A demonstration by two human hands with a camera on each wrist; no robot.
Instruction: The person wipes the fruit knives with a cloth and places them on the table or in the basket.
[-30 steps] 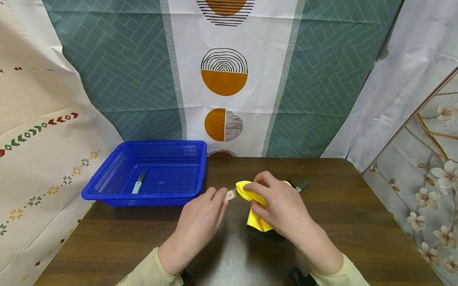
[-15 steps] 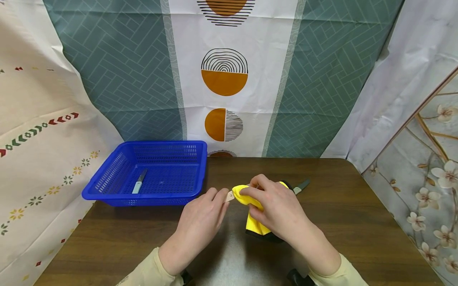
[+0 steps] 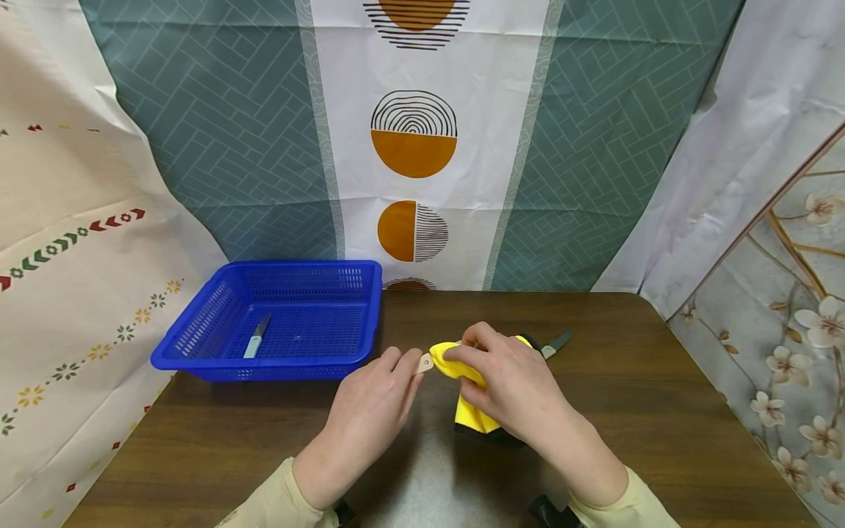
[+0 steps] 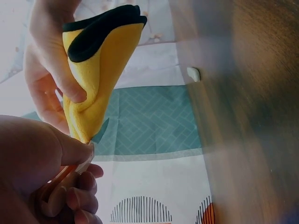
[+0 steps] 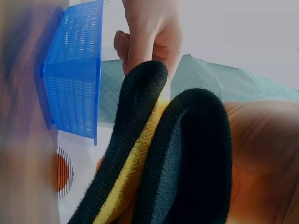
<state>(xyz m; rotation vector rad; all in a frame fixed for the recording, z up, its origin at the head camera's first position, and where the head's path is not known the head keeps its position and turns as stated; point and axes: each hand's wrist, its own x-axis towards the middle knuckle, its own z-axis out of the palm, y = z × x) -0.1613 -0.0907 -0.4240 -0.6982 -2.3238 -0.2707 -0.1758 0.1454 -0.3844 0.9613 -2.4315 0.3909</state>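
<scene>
My left hand grips a small knife by its pale beige handle, which has a rivet near the blade end. A yellow cloth with black edging is folded over the blade, pinched between the thumb and fingers of my right hand. In the left wrist view, a grey piece of the blade shows beside the cloth, just past my left thumb. The cloth's black hem fills much of the right wrist view, and its loose end hangs below my right hand.
A blue perforated basket stands at the back left, with a light-handled knife lying in it. Another knife lies on the wooden table behind my right hand, its grey blade pointing right. Patterned curtains surround the table.
My right hand has slid the cloth a little left along the blade, up to the knife's handle. My left hand has stayed in place.
</scene>
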